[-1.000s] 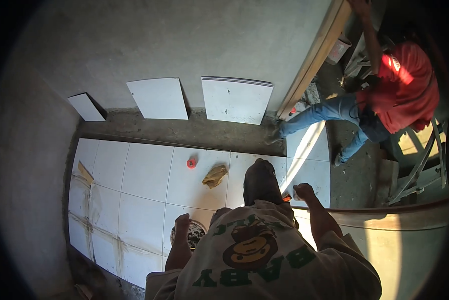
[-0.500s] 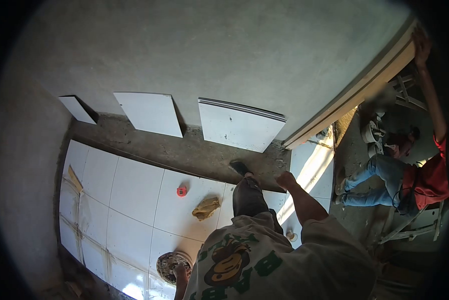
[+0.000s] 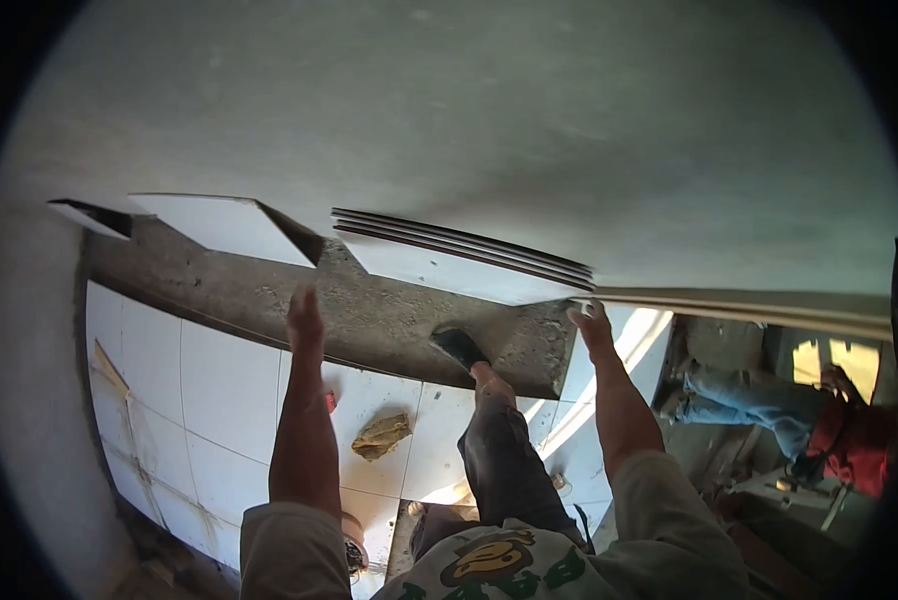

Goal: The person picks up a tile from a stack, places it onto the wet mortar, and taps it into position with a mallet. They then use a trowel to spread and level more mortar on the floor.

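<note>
A stack of several white tiles (image 3: 459, 280) leans against the wall in front of me. My right hand (image 3: 593, 328), fingers apart, is right at the stack's lower right corner. Raised over the bare floor strip to the left of the stack, my left hand (image 3: 306, 312) has its fingers stretched out and holds nothing. A single white tile (image 3: 224, 228) leans on the wall beyond it. My left forearm partly hides a red tape measure (image 3: 330, 402) on the tiled floor. Beside that lies a crumpled yellowish-brown piece of material (image 3: 381, 436).
White laid tiles (image 3: 227, 375) cover the floor, bordered by a rough strip (image 3: 239, 280). A bucket (image 3: 354, 540) sits near my left elbow. A smaller leaning tile (image 3: 94, 218) stands far left. Another person in jeans (image 3: 744, 395) is beyond the doorway at right.
My left hand has come up from the bucket and reached forward. My right hand has moved forward to the tile stack and its fist has opened. My view has shifted closer to the wall.
</note>
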{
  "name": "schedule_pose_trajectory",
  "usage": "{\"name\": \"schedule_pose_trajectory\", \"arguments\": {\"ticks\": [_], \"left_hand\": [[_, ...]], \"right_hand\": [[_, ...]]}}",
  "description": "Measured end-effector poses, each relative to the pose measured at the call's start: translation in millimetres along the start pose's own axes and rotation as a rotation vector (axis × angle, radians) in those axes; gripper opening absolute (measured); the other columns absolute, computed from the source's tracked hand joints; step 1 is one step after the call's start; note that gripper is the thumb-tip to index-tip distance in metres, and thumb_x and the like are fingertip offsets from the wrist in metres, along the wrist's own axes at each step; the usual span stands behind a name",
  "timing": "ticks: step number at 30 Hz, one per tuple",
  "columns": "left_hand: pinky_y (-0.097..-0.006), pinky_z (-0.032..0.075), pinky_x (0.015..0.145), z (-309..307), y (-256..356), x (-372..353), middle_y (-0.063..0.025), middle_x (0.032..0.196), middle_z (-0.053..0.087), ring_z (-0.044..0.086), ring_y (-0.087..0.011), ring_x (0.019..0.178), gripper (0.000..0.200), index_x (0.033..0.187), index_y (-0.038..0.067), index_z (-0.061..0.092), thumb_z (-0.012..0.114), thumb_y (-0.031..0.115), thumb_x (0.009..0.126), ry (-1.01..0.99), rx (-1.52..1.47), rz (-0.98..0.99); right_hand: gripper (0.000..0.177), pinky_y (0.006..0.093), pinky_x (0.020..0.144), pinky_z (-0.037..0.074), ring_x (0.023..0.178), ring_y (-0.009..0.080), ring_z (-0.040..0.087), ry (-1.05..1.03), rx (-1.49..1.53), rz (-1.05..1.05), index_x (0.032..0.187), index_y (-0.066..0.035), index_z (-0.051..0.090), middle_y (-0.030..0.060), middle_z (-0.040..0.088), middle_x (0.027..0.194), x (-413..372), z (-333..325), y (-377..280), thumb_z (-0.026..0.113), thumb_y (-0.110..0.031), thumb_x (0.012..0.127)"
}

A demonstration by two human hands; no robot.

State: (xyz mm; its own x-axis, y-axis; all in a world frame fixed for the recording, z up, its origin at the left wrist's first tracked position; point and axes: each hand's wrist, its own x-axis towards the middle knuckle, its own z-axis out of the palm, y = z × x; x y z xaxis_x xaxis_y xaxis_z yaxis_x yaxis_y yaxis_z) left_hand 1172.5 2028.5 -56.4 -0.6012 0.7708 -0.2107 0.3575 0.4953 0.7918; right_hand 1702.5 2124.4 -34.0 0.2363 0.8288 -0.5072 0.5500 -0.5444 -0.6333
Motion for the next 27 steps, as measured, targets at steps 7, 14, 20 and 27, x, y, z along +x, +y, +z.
{"name": "schedule_pose_trajectory", "arguments": {"ticks": [7,14,20,27], "left_hand": [[-0.0401,0.031,0.108,88,79,74,-0.0285,0.139,0.042,0.04,-0.0385,0.131,0.077,0.137,-0.006,0.039,0.044,0.057,0.094,0.098,-0.301,-0.04],[-0.041,0.033,0.105,90,47,89,-0.0272,0.134,0.045,0.045,-0.0365,0.124,0.1,0.139,-0.005,0.036,0.052,0.074,0.079,-0.073,-0.347,-0.104],[-0.0402,0.037,0.101,88,51,86,-0.0282,0.126,0.049,0.048,-0.0355,0.118,0.107,0.13,-0.009,0.04,0.058,0.078,0.071,-0.025,-0.366,-0.094],[-0.0367,0.042,0.092,90,61,78,-0.023,0.109,0.057,0.055,-0.0315,0.102,0.094,0.118,-0.007,0.049,0.059,0.074,0.072,0.125,-0.344,-0.104]], "right_hand": [[0.05,0.0314,0.1,0.04,0.109,0.0146,0.055,-0.229,0.573,0.078,0.119,-0.01,0.056,0.0017,0.06,0.115,59,21,9,0.069,-0.001,0.072],[0.052,0.0311,0.095,0.043,0.106,0.0127,0.055,-0.273,0.575,0.063,0.118,-0.015,0.057,-0.0026,0.06,0.113,62,18,12,0.068,0.003,0.07],[0.054,0.0301,0.091,0.046,0.101,0.0139,0.056,-0.24,0.534,0.062,0.118,-0.013,0.056,-0.0013,0.058,0.107,57,21,-6,0.065,0.008,0.069],[0.052,0.0302,0.088,0.052,0.101,0.0168,0.06,-0.159,0.535,0.049,0.117,-0.009,0.056,0.0022,0.059,0.109,52,21,-9,0.064,0.008,0.069]]}}
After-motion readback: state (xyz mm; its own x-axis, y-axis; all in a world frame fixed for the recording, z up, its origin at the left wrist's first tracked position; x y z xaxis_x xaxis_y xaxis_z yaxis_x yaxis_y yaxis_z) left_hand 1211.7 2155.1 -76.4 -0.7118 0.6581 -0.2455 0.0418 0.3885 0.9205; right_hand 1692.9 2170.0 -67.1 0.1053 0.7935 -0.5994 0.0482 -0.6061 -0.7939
